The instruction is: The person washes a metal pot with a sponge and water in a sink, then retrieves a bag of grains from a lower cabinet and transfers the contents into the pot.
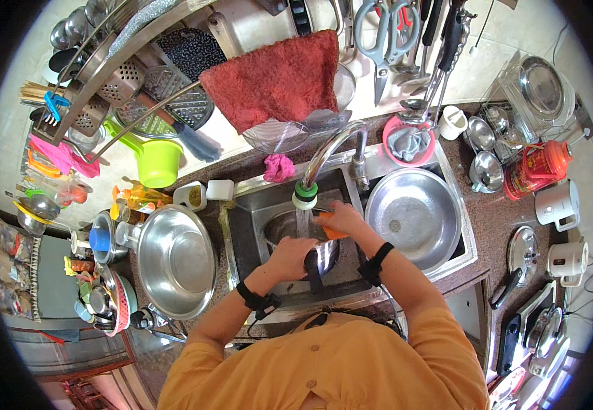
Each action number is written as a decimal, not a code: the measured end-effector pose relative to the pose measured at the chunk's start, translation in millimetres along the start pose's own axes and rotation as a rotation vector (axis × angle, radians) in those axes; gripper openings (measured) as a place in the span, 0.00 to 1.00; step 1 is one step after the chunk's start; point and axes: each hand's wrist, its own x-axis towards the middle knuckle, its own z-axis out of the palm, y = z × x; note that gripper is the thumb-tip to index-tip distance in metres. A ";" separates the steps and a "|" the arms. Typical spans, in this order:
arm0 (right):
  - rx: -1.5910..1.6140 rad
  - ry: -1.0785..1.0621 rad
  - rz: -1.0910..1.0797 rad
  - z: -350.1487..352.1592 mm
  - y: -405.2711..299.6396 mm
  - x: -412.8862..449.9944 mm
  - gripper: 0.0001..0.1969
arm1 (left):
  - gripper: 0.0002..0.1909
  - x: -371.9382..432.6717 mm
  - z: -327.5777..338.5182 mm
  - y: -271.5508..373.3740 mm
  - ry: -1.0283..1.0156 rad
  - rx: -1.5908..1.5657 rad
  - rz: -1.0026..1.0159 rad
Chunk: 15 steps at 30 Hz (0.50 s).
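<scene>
Water runs from the curved chrome faucet, through its green and white nozzle, into a steel pot in the left sink basin. My left hand grips the near rim of the pot, close to its dark handle. My right hand holds an orange sponge or scrubbing pad at the pot's right side. Part of the pot is hidden behind my hands. A wide aluminium basin rests over the right sink bowl.
A large steel basin leans on the left counter by soap bottles. A red cloth hangs over a rod above the sink. A pink bowl stands behind the aluminium basin. Steel bowls and a red container are at the right.
</scene>
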 end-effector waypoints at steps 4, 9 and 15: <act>-0.218 -0.417 0.038 29.8 61.1 34.5 0.30 | 0.32 -6.1 -8.3 0.8 -0.028 0.119 0.196; -0.494 -0.442 -0.781 77.0 106.1 37.3 0.21 | 0.33 -30.6 -10.5 -2.8 -0.057 0.133 0.172; 0.641 -0.074 0.418 104.4 83.7 2.3 0.22 | 0.23 -113.9 88.8 -49.9 0.537 -0.741 -0.774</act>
